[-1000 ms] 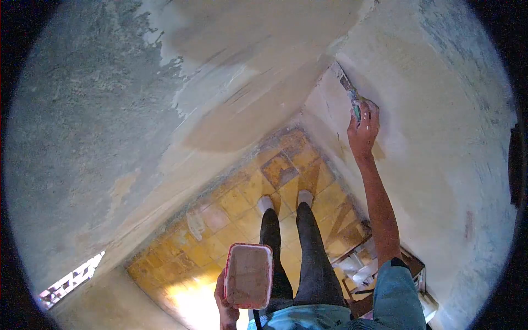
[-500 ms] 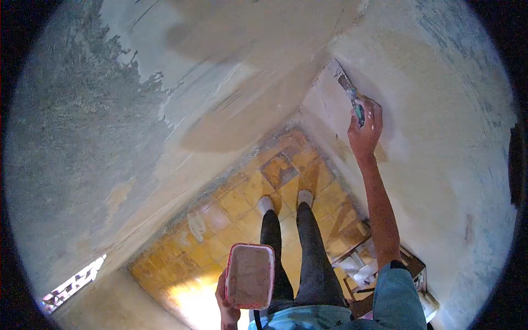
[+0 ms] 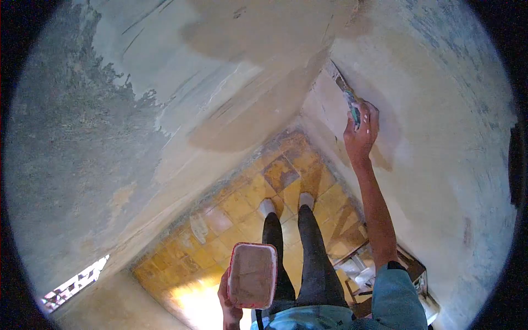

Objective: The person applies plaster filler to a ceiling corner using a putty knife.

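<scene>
My right hand [image 3: 363, 124] is closed around the green handle of a putty knife [image 3: 344, 85]. Its blade lies against the right wall [image 3: 429, 121], close to the corner where the two walls meet. Low in front of my body, my left hand [image 3: 228, 300] grips a red-rimmed rectangular tub [image 3: 252, 275] from its left side. Brownish-pink paste fills the inside of the tub. Both walls carry smooth pale plaster, and the left wall [image 3: 71, 137] also shows a rough grey patch.
Yellow square tiles [image 3: 242, 192] cover the floor under my feet, with one darker tile [image 3: 281, 172] near the corner. A wooden piece of furniture holding white items [image 3: 363, 272] stands at lower right. A patterned opening [image 3: 77, 283] lets in light at lower left.
The putty knife and my right hand have shifted very slightly down and left along the right wall. The tub stays in my left hand, and the view has turned a little.
</scene>
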